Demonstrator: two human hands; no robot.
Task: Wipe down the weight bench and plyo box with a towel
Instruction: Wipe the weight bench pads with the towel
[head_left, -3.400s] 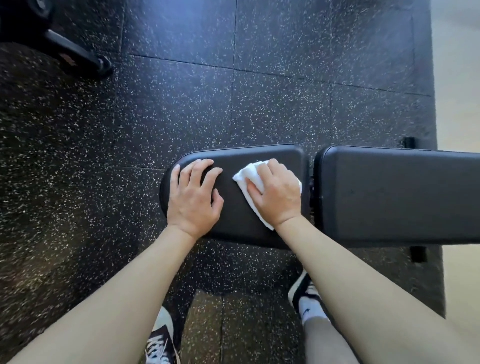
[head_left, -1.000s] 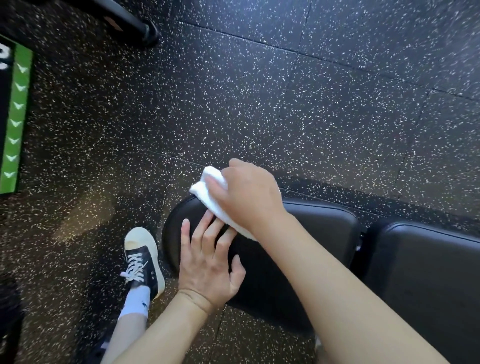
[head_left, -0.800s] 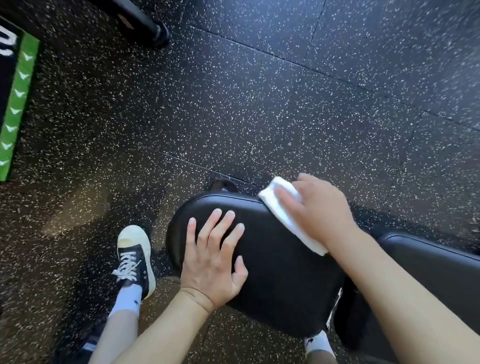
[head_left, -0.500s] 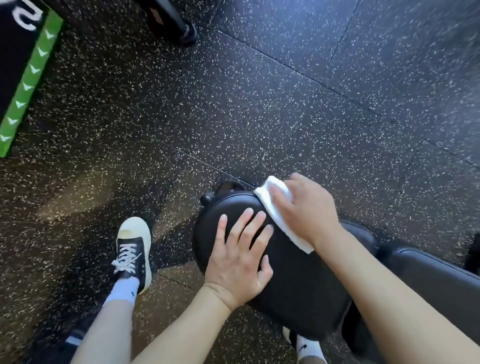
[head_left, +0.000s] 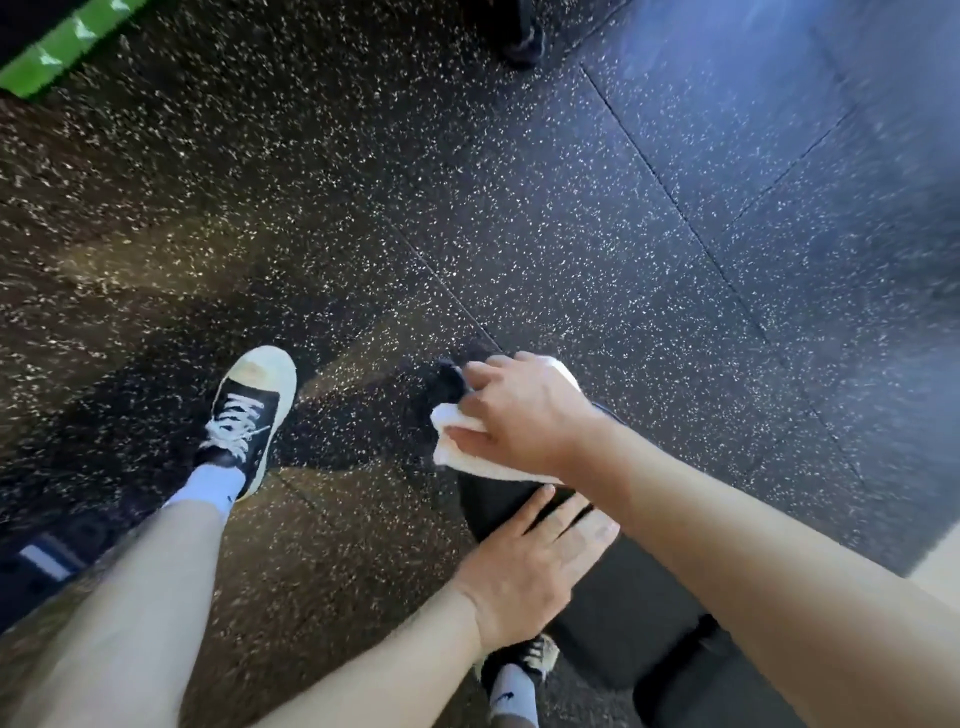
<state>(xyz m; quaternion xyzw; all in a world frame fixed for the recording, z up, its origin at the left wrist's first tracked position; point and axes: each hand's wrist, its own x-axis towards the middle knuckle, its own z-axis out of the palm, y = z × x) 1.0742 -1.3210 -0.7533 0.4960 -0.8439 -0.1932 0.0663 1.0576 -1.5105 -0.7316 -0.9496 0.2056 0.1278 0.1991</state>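
Observation:
The black padded weight bench (head_left: 623, 618) runs from the lower right toward the middle of the view, its seat end nearest the centre. My right hand (head_left: 519, 410) grips a folded white towel (head_left: 467, 457) and presses it over the far end of the seat pad. My left hand (head_left: 535, 566) lies flat on the seat pad just behind the towel, fingers straight and together. A black part (head_left: 447, 382) of the bench frame sticks out beyond the towel. The plyo box is out of view.
Black rubber floor with white flecks (head_left: 571, 218) surrounds the bench. My left shoe (head_left: 247, 410) stands on the floor left of the bench; my right shoe (head_left: 519, 670) shows under the pad. A green-edged mat (head_left: 57, 52) lies at the top left. A black equipment foot (head_left: 522, 36) is at the top.
The view has swung to the end of the bench. My right hand has carried the towel from the seat's far side edge over the seat's end. My left hand stays flat on the pad.

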